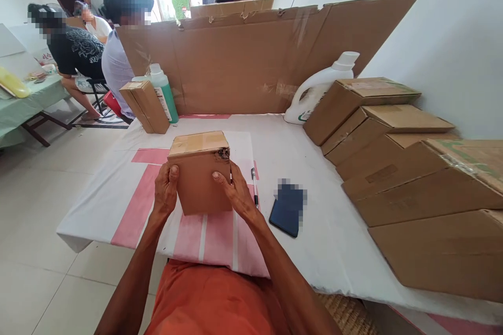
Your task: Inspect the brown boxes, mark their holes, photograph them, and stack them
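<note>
Between my two hands is a small brown cardboard box (202,186), with clear tape on its top and a dark, torn spot at its upper right corner. My left hand (167,188) grips the left side, thumb on the near face. On the right side, my right hand (236,188) presses with its thumb also on the near face. The fingers behind the box are partly hidden. A pen (254,188) lies just right of my right hand, and a dark blue phone (288,209) rests farther right on the cloth.
Several cardboard boxes (408,183) are stacked along the right side. A white jug (314,89), a green-liquid bottle (165,94) and a narrow carton (145,107) stand before an upright cardboard panel (236,68). People sit beyond, at the left. White cloth (314,261) covers the table.
</note>
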The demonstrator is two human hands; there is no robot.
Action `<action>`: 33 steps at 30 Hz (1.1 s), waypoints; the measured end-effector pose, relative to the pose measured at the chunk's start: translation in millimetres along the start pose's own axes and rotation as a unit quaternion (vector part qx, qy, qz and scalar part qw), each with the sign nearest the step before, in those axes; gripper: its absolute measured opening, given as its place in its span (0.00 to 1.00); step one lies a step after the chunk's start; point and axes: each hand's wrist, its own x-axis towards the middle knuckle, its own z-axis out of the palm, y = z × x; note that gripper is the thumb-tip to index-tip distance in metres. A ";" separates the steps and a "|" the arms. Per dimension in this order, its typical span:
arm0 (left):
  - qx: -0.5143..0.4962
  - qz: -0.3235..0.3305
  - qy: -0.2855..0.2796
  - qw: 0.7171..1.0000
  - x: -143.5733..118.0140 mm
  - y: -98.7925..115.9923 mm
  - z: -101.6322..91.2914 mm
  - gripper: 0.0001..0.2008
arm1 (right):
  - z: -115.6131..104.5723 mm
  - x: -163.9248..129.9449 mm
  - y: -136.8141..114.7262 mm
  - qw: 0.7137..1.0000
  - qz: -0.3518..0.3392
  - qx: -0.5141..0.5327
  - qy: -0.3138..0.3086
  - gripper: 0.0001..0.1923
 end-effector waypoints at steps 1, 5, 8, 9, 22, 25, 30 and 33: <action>0.009 0.004 -0.005 1.000 -4.5 5.2 -2.0 0.42 | -7.3 -5.5 -6.6 1.000 0.003 -0.015 0.005 0.40; 0.051 -0.013 -0.077 0.996 -41.9 23.2 -16.4 0.35 | -37.8 -55.7 -31.9 0.996 0.053 -0.073 -0.020 0.33; 0.063 -0.055 -0.152 0.985 -73.0 29.2 -30.0 0.30 | -47.2 -102.3 -38.9 0.990 0.125 -0.053 -0.050 0.32; 0.068 -0.063 -0.168 0.981 -80.2 30.0 -34.2 0.30 | -46.2 -114.6 -38.6 0.987 0.151 -0.027 -0.053 0.33; 0.162 -0.019 -0.206 0.965 -78.3 33.2 -43.7 0.31 | -19.2 -115.5 -32.0 0.949 0.194 0.234 0.080 0.31; 0.198 0.030 -0.117 0.973 -74.7 46.7 -37.0 0.30 | -19.7 -116.9 -35.9 0.954 0.204 0.209 0.074 0.30; 0.300 0.218 -0.086 0.925 -66.6 96.2 -6.8 0.31 | -12.9 -120.3 -47.9 0.970 0.195 0.139 0.051 0.34; 0.298 0.221 -0.202 0.906 -60.3 111.5 4.3 0.19 | -12.2 -124.0 -49.8 0.972 0.195 0.123 0.050 0.34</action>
